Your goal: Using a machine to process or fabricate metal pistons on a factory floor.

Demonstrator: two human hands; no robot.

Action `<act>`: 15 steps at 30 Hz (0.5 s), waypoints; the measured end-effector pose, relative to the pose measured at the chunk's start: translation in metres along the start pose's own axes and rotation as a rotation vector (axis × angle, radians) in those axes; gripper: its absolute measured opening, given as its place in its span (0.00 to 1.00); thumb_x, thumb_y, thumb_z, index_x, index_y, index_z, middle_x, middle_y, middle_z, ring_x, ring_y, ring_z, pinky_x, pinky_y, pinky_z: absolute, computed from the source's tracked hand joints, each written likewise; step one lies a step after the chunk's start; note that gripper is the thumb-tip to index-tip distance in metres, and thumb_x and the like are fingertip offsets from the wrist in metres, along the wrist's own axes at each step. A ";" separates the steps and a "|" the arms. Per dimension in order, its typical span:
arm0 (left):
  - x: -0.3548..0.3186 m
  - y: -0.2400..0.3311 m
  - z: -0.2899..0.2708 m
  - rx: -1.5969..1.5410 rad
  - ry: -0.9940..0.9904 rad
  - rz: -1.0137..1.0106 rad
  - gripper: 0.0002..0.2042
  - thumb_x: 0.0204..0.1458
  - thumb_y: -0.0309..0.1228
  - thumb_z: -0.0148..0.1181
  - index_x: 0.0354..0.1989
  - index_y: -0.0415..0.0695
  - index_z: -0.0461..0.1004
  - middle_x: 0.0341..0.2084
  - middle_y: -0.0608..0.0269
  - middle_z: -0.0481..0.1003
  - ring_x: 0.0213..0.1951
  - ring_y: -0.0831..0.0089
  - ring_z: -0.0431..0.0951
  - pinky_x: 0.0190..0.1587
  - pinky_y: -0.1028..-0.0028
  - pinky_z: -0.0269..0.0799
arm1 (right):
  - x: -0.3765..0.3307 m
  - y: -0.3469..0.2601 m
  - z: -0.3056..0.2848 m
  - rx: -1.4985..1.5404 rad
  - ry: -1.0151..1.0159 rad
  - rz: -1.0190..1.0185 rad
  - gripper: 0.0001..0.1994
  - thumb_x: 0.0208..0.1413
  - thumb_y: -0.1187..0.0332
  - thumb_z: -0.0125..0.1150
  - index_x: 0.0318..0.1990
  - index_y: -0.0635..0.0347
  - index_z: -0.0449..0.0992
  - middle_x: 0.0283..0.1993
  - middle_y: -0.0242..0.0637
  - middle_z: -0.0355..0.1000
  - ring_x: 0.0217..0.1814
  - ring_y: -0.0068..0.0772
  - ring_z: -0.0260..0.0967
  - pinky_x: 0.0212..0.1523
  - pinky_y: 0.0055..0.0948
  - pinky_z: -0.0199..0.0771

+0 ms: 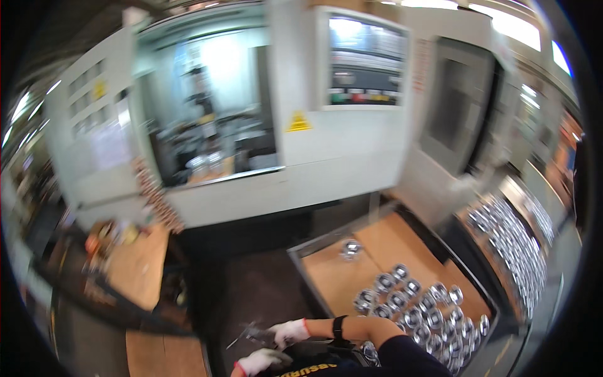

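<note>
The right hand [290,333], in a white glove with a red cuff, has its fingers grasping a shiny metal piece [252,333], which sticks out to the left of the fingertips and is too blurred for its shape to be told. Just below and to the left of those fingers is the left hand [259,361], gloved alike; whether its fingers grip anything I cannot tell. A black band [339,327] circles the right forearm. To the right of the fingers lies a board-lined bin [326,275] holding many round, shiny metal parts [396,301], with one lone part [350,249] up and to the right of the fingers. Farther right is a rack [509,251] covered with shiny parts. Left of and above the fingers stands a table with a brown top [139,267], and well above them rises a large white machine [339,147].
</note>
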State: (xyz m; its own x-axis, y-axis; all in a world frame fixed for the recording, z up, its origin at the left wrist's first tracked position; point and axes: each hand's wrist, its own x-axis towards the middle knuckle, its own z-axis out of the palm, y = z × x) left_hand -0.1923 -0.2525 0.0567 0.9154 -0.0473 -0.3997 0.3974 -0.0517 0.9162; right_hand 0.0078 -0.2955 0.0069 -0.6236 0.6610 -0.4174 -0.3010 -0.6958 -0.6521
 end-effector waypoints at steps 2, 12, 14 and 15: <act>0.008 -0.027 0.007 -0.230 0.055 -0.159 0.17 0.52 0.29 0.50 0.50 0.42 0.78 0.42 0.61 0.79 0.45 0.73 0.78 0.49 0.74 0.73 | 0.009 -0.001 -0.016 -0.127 -0.036 0.096 0.35 0.35 0.80 0.54 0.60 0.64 0.65 0.53 0.41 0.71 0.56 0.34 0.67 0.57 0.30 0.69; -0.031 0.011 0.036 -1.408 0.502 0.927 0.09 0.49 0.32 0.51 0.26 0.39 0.70 0.25 0.56 0.69 0.28 0.62 0.69 0.39 0.66 0.65 | -0.010 -0.068 0.027 0.201 -0.196 -0.047 0.39 0.38 0.86 0.49 0.66 0.70 0.54 0.66 0.53 0.60 0.68 0.51 0.59 0.70 0.43 0.56; -0.032 -0.007 0.050 -1.620 0.343 1.139 0.08 0.47 0.32 0.51 0.21 0.43 0.63 0.20 0.61 0.61 0.24 0.65 0.62 0.33 0.67 0.59 | -0.008 -0.071 0.043 0.229 -0.294 -0.037 0.40 0.37 0.86 0.49 0.66 0.70 0.53 0.66 0.54 0.59 0.68 0.53 0.58 0.71 0.45 0.55; -0.033 -0.017 0.052 -1.592 0.249 1.188 0.08 0.46 0.31 0.51 0.21 0.45 0.60 0.19 0.62 0.58 0.22 0.66 0.58 0.31 0.68 0.57 | -0.013 -0.077 0.057 0.221 -0.290 -0.090 0.40 0.36 0.86 0.49 0.66 0.71 0.54 0.65 0.55 0.60 0.68 0.55 0.59 0.70 0.48 0.56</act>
State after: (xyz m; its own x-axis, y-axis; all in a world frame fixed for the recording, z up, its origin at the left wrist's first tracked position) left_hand -0.2331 -0.3023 0.0528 0.6468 0.7370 0.1960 -0.7397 0.6688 -0.0738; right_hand -0.0018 -0.2663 0.0985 -0.7564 0.6373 -0.1475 -0.4925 -0.7033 -0.5126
